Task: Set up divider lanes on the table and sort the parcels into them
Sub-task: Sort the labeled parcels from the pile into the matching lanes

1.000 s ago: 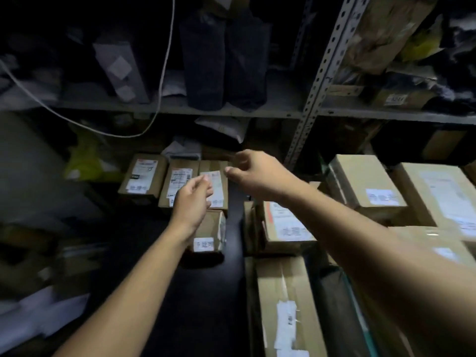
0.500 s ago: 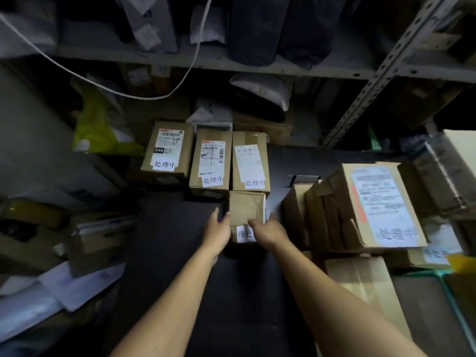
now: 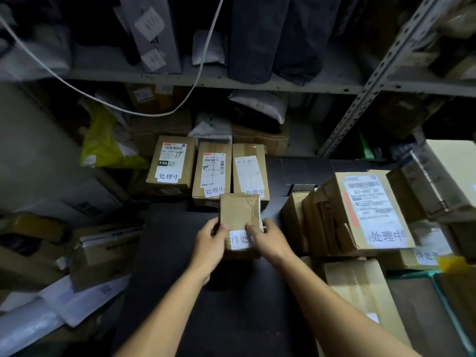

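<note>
Small brown parcel (image 3: 239, 215), white label at its near end, was at centre of the dark surface (image 3: 164, 253), gripped by fingers of left hand (image 3: 210, 244) at 9 o'clock and right hand (image 3: 270, 240) at 3 o'clock, three labelled boxes (image 3: 212, 171) at 12 o'clock.

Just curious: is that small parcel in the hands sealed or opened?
Sealed: the small parcel shows closed, crumpled taped flaps, nothing inside visible.

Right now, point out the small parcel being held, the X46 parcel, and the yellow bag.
small parcel (image 3: 238, 211), head view, on its bare brown top.
X46 parcel (image 3: 170, 164), head view, on its white shipping label.
yellow bag (image 3: 103, 140), head view, on its crumpled middle.
</note>
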Tool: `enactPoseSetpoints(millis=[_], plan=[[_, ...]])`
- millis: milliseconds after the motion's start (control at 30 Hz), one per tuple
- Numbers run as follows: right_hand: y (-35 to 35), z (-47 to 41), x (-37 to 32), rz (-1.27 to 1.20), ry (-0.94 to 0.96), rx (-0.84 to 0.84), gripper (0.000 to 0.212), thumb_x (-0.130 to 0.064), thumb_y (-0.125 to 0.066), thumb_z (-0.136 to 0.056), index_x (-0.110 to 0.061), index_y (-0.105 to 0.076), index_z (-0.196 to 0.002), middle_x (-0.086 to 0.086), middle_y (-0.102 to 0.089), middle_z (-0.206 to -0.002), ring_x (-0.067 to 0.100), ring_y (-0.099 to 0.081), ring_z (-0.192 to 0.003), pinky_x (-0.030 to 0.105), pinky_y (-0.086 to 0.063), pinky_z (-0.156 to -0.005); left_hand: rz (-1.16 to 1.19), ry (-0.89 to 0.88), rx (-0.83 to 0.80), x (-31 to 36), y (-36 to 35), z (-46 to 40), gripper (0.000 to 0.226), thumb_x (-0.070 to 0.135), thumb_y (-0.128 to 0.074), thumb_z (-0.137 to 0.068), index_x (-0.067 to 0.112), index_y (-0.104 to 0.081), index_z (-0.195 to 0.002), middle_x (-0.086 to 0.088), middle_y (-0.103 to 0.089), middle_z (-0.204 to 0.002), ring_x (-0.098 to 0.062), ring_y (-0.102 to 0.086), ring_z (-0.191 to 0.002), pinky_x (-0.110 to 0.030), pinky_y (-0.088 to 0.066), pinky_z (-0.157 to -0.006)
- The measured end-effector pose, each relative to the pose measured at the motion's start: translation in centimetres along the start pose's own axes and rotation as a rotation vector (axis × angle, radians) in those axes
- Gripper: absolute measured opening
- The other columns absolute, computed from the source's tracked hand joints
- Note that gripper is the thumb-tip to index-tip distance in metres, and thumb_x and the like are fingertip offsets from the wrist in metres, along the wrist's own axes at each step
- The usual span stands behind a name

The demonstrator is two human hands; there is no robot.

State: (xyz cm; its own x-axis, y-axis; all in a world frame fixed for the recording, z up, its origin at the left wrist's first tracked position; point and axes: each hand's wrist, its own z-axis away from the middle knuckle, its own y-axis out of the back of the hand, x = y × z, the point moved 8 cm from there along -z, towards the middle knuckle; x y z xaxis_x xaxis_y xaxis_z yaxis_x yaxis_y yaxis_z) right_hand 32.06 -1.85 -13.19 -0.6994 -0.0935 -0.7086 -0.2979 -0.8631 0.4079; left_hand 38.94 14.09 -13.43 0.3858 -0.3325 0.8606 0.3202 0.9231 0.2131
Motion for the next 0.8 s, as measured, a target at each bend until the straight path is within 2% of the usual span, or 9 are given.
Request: enactPoseSetpoints(millis=[133, 267, 433, 500, 600, 700, 800], plan=[[2.9, 2.1, -5.6, -0.020, 0.134, -0.019, 0.024, -0.036, -0.058, -0.092, -0.021, -0.055, -0.111, -0.001, -0.067, -0.108, 0.016, -0.066, -0.097, 0.036, -0.057, -0.085, 0.088, -0.095, 0.035, 5.8, 1.7, 2.0, 0.037, 0.023, -0.058, -0.097, 0.014, -0.058, -0.132, -0.001, -0.066, -0.119, -0.012, -0.064, -0.105, -0.026, -0.051, -0.088], [7.4, 4.5, -11.5, 0.032, 0.262, -0.007, 0.028, -0.041, -0.057, -0.093, -0.020, -0.056, -0.111, 0.000, -0.068, -0.105, 0.014, -0.066, -0.090, 0.030, -0.054, -0.069, 0.111, -0.196, 0.050, 12.5, 1.9, 4.0, 0.032, 0.029, -0.059, -0.095, 0.021, -0.061, -0.126, 0.001, -0.067, -0.115, -0.010, -0.064, -0.101, -0.028, -0.053, -0.089], [14.1, 7.2, -16.3, 0.099, 0.326, 0.019, 0.030, -0.044, -0.060, -0.089, -0.016, -0.060, -0.100, 0.002, -0.068, -0.093, 0.018, -0.066, -0.079, 0.034, -0.055, -0.067, 0.159, -0.254, 0.043, 19.3, 0.0, 6.9, 0.038, 0.034, -0.062, -0.093, 0.018, -0.061, -0.128, -0.002, -0.066, -0.117, -0.014, -0.064, -0.103, -0.026, -0.051, -0.081], [16.6, 8.2, -17.2, 0.056, 0.314, -0.029, 0.025, -0.037, -0.059, -0.092, -0.014, -0.057, -0.100, 0.008, -0.069, -0.094, 0.022, -0.067, -0.074, 0.033, -0.053, -0.061, 0.175, -0.259, 0.018, 21.4, -1.6, 8.1, 0.036, 0.035, -0.062, -0.093, 0.019, -0.062, -0.125, -0.004, -0.069, -0.113, -0.016, -0.067, -0.100, -0.030, -0.056, -0.079], [20.9, 9.8, -17.9, 0.068, 0.304, -0.070, 0.018, -0.028, -0.055, -0.094, -0.011, -0.054, -0.102, 0.008, -0.068, -0.090, 0.022, -0.065, -0.068, 0.033, -0.052, -0.062, 0.201, -0.262, -0.047, 24.1, -5.0, 9.8, 0.023, 0.035, -0.062, -0.093, 0.022, -0.065, -0.112, -0.003, -0.071, -0.104, -0.016, -0.068, -0.092, -0.030, -0.060, -0.072], [25.7, 11.0, -17.6, 0.083, 0.298, -0.047, 0.019, -0.025, -0.054, -0.095, -0.008, -0.056, -0.103, 0.009, -0.066, -0.085, 0.023, -0.064, -0.068, 0.038, -0.056, -0.067, 0.188, -0.272, -0.081, 26.1, -8.8, 11.3, 0.026, 0.044, -0.064, -0.087, 0.025, -0.067, -0.105, 0.003, -0.071, -0.099, -0.016, -0.067, -0.092, -0.044, -0.061, -0.075], [30.5, 11.9, -16.7, 0.110, 0.292, -0.019, 0.015, -0.025, -0.053, -0.096, -0.010, -0.058, -0.098, 0.009, -0.062, -0.084, 0.022, -0.060, -0.068, 0.032, -0.052, -0.060, 0.205, -0.256, -0.146, 27.5, -13.3, 13.0, 0.030, 0.041, -0.061, -0.091, 0.021, -0.063, -0.113, 0.001, -0.071, -0.098, -0.014, -0.068, -0.083, -0.033, -0.057, -0.057]])
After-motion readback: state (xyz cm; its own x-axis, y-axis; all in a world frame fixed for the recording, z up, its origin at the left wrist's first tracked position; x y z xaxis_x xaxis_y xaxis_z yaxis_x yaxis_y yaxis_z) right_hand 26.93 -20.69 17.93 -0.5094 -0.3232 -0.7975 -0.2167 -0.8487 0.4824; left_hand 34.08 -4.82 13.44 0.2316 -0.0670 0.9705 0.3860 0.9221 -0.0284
